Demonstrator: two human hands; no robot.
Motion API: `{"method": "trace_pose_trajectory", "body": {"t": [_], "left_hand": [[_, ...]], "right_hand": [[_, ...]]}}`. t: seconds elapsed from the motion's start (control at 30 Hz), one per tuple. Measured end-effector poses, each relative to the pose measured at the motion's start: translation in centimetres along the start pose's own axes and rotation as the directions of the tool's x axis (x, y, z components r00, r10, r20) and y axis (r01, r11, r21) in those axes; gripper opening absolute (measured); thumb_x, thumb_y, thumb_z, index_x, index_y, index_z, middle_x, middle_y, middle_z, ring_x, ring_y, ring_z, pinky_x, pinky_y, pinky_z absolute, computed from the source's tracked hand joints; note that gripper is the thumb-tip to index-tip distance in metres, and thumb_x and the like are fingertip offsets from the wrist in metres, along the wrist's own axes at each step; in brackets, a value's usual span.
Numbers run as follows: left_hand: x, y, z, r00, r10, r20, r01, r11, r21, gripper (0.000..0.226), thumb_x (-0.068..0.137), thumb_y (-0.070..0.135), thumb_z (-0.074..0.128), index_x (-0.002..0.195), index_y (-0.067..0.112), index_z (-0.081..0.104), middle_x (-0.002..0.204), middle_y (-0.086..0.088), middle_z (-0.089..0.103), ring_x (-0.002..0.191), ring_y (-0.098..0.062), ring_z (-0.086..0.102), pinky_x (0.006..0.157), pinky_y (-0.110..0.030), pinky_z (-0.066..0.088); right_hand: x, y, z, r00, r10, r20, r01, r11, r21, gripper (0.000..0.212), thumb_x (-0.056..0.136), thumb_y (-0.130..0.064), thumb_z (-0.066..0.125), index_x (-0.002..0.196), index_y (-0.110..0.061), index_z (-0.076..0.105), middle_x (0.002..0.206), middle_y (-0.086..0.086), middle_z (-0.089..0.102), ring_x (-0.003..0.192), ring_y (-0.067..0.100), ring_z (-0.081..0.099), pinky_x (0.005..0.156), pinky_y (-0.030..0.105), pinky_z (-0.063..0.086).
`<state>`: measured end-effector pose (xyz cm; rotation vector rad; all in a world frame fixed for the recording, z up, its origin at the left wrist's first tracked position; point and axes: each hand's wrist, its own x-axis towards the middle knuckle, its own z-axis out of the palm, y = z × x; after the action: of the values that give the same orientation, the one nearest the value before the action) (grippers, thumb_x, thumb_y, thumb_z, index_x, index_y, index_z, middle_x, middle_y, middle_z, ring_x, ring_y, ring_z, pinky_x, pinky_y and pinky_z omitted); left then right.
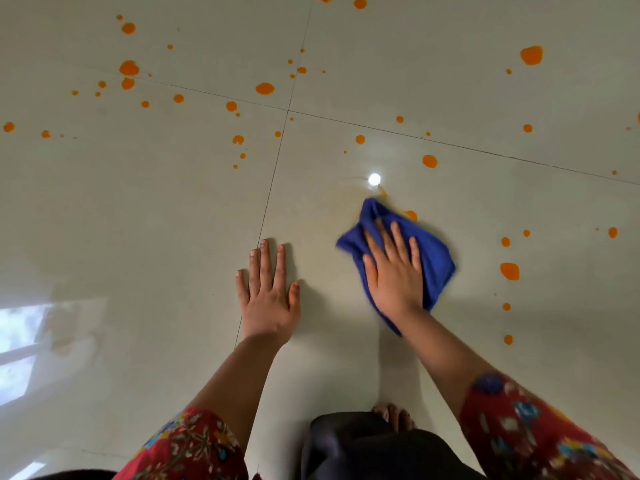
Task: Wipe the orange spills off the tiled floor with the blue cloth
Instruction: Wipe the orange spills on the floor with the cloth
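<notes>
the right hand (393,271) lies flat, fingers spread, pressing down on a crumpled deep-blue cloth (433,258) on the glossy pale-beige tiled floor (138,220); it does not clench the cloth, only pins it under the palm. the cloth sits on the tile to the right of a thin dark grout line (273,181), and its edges look blurred. just beyond its far corner a thin orange smear (382,192) curves past a bright round reflection of a light (374,179), and a small orange blob (411,215) touches the cloth's upper right edge.

the left hand (268,292) is released and holds nothing, resting palm-down on the bare floor with fingers extended, its fingertips reaching the grout line. the two hands are near each other but apart.

round orange spill drops (265,88) of many sizes scatter across the far tiles, thickest at the upper left and around the crossing of the grout lines. more drops (509,271) run down the floor to the right of the cloth, well clear of it. the tile nearest the person, around the left hand, looks free of orange.

both forearms come out of red floral-patterned sleeves (519,431). dark fabric (363,448) and a bare foot (394,415) show at the bottom edge. a pale window reflection (24,334) lies on the floor at the left.
</notes>
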<state>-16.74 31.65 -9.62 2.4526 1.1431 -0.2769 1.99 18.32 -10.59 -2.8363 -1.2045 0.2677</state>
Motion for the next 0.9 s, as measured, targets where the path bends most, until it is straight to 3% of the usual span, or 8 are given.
{"method": "trace_pose_trajectory", "body": {"t": [0.1, 0.23, 0.3, 0.4, 0.53, 0.7, 0.8, 0.9], "left_hand": [[0.0, 0.0, 0.2, 1.0, 0.001, -0.009, -0.001, 1.0, 0.011, 0.063, 0.095, 0.049, 0.01, 0.15, 0.032, -0.016, 0.158, 0.004, -0.023, 0.144, -0.014, -0.025, 0.112, -0.033, -0.024], [0.3, -0.2, 0.2, 1.0, 0.006, -0.005, -0.006, 1.0, -0.015, 0.066, 0.093, 0.052, 0.009, 0.152, 0.031, -0.01, 0.157, 0.006, -0.022, 0.144, -0.013, -0.023, 0.114, -0.037, -0.019], [0.5, -0.4, 0.0, 1.0, 0.02, 0.004, -0.02, 1.0, -0.006, 0.065, 0.094, 0.053, 0.009, 0.152, 0.031, -0.012, 0.156, 0.006, -0.025, 0.144, -0.014, -0.024, 0.116, -0.04, -0.015], [0.0, -0.4, 0.2, 0.999, 0.032, 0.005, -0.032, 0.999, 0.021, 0.064, 0.096, 0.051, 0.011, 0.151, 0.031, -0.015, 0.158, 0.003, -0.024, 0.145, -0.016, -0.023, 0.117, -0.043, -0.014], [0.2, 0.0, 0.5, 1.0, 0.014, 0.017, -0.015, 1.0, 0.017, 0.065, 0.095, 0.051, 0.01, 0.152, 0.03, -0.013, 0.159, 0.001, -0.022, 0.146, -0.017, -0.021, 0.118, -0.046, -0.011], [-0.4, 1.4, -0.8, 0.986, 0.168, 0.007, -0.167, 0.98, 0.104, 0.067, 0.095, 0.05, 0.012, 0.153, 0.025, -0.008, 0.161, 0.002, -0.016, 0.148, -0.016, -0.013, 0.119, -0.045, -0.006], [-0.3, 3.9, -1.0, 0.949, 0.314, 0.034, -0.316, 0.943, 0.107, 0.066, 0.096, 0.051, 0.014, 0.153, 0.025, -0.007, 0.161, 0.004, -0.015, 0.148, -0.016, -0.013, 0.119, -0.043, -0.004], [0.2, 5.8, -0.4, 0.954, 0.297, 0.048, -0.3, 0.95, 0.083, 0.068, 0.095, 0.055, 0.013, 0.153, 0.027, -0.01, 0.16, 0.005, -0.018, 0.147, -0.016, -0.015, 0.118, -0.042, -0.005]], "right_hand": [[5.2, -3.1, -0.5, 0.99, 0.137, -0.033, -0.136, 0.99, 0.033, 0.055, 0.097, -0.042, 0.022, 0.147, -0.026, 0.038, 0.155, -0.001, 0.034, 0.145, 0.024, 0.027, 0.116, 0.049, 0.018], [-1.3, -5.2, 1.0, 0.969, -0.244, 0.025, 0.246, 0.967, -0.062, 0.05, 0.1, -0.041, 0.027, 0.144, -0.024, 0.042, 0.157, 0.0, 0.031, 0.147, 0.024, 0.022, 0.118, 0.05, 0.019], [-8.3, -2.0, 1.5, 0.955, -0.293, 0.039, 0.295, 0.954, -0.047, 0.048, 0.1, -0.04, 0.033, 0.145, -0.025, 0.039, 0.157, 0.0, 0.03, 0.147, 0.023, 0.02, 0.117, 0.049, 0.019], [-12.9, 4.2, 1.3, 0.992, -0.123, 0.037, 0.125, 0.991, -0.052, 0.051, 0.098, -0.041, 0.03, 0.147, -0.026, 0.03, 0.155, 0.004, 0.034, 0.146, 0.024, 0.018, 0.116, 0.049, 0.017], [-6.5, 3.1, 0.4, 0.98, 0.194, -0.043, -0.194, 0.981, -0.001, 0.051, 0.1, -0.041, 0.028, 0.146, -0.022, 0.037, 0.155, 0.002, 0.034, 0.146, 0.025, 0.024, 0.116, 0.048, 0.017], [-14.0, 3.9, 1.7, 0.965, -0.256, 0.054, 0.258, 0.965, -0.033, 0.047, 0.1, -0.04, 0.034, 0.144, -0.025, 0.04, 0.157, -0.001, 0.031, 0.148, 0.023, 0.019, 0.117, 0.049, 0.016], [-18.4, 10.4, 1.0, 0.997, -0.058, 0.048, 0.057, 0.998, 0.016, 0.048, 0.102, -0.045, 0.024, 0.145, -0.026, 0.035, 0.154, 0.002, 0.035, 0.149, 0.018, 0.008, 0.119, 0.046, 0.01], [-13.0, 12.1, 0.3, 0.959, 0.282, 0.036, -0.283, 0.959, 0.025, 0.053, 0.101, -0.044, 0.02, 0.147, -0.021, 0.037, 0.156, 0.008, 0.031, 0.147, 0.024, 0.018, 0.118, 0.05, 0.014]]}}
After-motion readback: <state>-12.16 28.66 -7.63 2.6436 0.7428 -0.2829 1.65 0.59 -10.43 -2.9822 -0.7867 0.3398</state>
